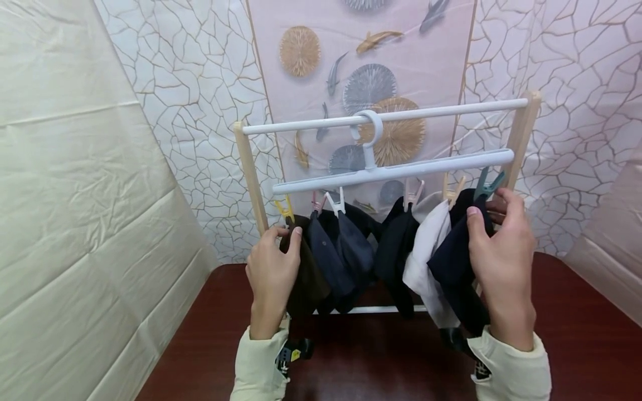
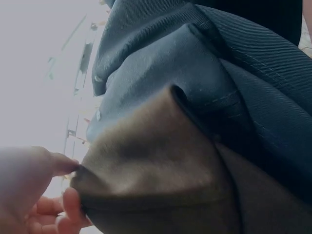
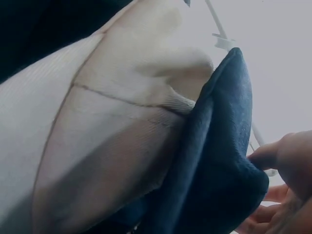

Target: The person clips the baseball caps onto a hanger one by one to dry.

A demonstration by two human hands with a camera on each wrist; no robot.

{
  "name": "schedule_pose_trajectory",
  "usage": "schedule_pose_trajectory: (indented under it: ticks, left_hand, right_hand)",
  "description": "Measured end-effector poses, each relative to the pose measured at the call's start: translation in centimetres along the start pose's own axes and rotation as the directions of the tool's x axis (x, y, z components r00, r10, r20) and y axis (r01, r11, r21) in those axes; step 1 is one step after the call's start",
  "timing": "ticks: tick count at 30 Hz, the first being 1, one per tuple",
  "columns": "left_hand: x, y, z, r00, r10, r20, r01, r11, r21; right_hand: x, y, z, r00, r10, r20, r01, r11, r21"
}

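A pale blue hanger (image 1: 401, 172) hangs from a white rail, with a row of socks clipped under it. At the left end my left hand (image 1: 273, 264) pinches the upper edge of a dark brown sock (image 2: 151, 161) between thumb and fingers, just below a yellow clothespin (image 1: 285, 209). My right hand (image 1: 504, 262) pinches a navy sock (image 3: 209, 165) at the right end, thumb in front, below a teal clothespin (image 1: 489, 185). Between them hang grey-blue socks (image 1: 328, 259), a black sock (image 1: 396, 250) and a white sock (image 1: 428, 245).
Wooden posts (image 1: 521, 139) carry the white rail (image 1: 311, 125). A lower white bar (image 1: 371, 309) runs behind the socks. The rack stands on a dark red table (image 1: 200, 345), with patterned cloth (image 1: 200, 72) behind and pale cloth (image 1: 75, 223) at the left.
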State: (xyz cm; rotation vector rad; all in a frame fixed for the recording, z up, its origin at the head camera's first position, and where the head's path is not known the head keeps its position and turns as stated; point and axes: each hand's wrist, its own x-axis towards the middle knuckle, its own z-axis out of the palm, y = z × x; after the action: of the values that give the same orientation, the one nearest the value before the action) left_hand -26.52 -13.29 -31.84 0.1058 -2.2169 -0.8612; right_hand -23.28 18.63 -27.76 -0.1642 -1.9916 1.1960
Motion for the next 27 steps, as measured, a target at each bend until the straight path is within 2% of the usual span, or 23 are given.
schedule_pose_trajectory:
  ticks: [10, 15, 22, 27]
  left_hand:
    - [0.6, -0.6, -0.4, 0.999, -0.044, -0.014, 0.041, 0.983, -0.178]
    - [0.8, -0.5, -0.7, 0.999, -0.036, -0.006, 0.033, 0.967, -0.253]
    - [0.7, -0.5, -1.4, 0.999, -0.032, -0.033, 0.021, 0.957, -0.288]
    - [0.6, -0.2, -1.3, 0.999, -0.017, -0.039, 0.006, 0.959, -0.285]
  right_hand:
    - [0.8, 1.7, 1.0, 0.997, 0.002, 0.081, 0.000, 1.000, -0.025]
    - [1.0, 2.6, 1.6, 0.994, 0.002, 0.109, -0.002, 1.000, -0.007]
    - [1.1, 3.5, 2.0, 0.987, 0.003, 0.162, 0.002, 1.000, -0.028]
    - [1.3, 3.8, 1.9, 0.983, 0.009, 0.185, -0.002, 0.999, -0.036]
